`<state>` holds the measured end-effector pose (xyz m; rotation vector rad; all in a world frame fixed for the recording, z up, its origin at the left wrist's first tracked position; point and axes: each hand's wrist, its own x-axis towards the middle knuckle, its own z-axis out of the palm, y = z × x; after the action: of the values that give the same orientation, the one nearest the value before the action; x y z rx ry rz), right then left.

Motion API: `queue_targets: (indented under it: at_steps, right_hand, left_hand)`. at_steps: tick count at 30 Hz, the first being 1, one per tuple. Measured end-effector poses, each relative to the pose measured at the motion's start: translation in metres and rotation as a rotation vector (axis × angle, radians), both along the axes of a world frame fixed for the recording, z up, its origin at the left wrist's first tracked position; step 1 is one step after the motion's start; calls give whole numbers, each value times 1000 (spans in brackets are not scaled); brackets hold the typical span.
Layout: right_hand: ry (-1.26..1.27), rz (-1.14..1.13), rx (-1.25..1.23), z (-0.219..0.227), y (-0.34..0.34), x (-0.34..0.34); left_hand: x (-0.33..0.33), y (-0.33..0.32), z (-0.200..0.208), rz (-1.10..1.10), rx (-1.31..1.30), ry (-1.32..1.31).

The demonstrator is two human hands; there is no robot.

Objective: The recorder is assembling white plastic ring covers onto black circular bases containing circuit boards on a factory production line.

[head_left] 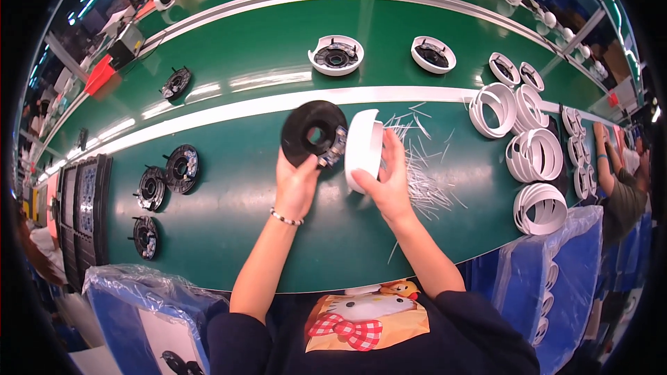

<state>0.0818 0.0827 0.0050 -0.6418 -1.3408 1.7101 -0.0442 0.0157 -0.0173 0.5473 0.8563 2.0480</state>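
Note:
My left hand grips a round black disc-shaped part with a hole in its middle and a small circuit board along one side. Close beside it, my right hand is closed around a white plastic ring-shaped shell, held on edge. Both parts are raised over the green table, and I cannot tell whether they touch. Just right of the shell, a heap of thin white strips lies scattered on the table.
Black disc parts lie to the left, near stacked black trays. White rings are piled at right. White shells with black parts inside sit on the far green strip. Blue plastic-lined bins flank me; a co-worker's arm shows far right.

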Motion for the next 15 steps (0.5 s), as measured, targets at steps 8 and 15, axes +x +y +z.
queue_targets:
  at_steps: [8, 15]
  right_hand:
    - [-264, 22, 403, -7, 2, 1]
    - [-577, 75, 714, 13, -5, 2]
  left_hand:
    - [-5, -17, 4, -754, 155, -241]
    - [-6, -8, 3, -433, -58, -557]
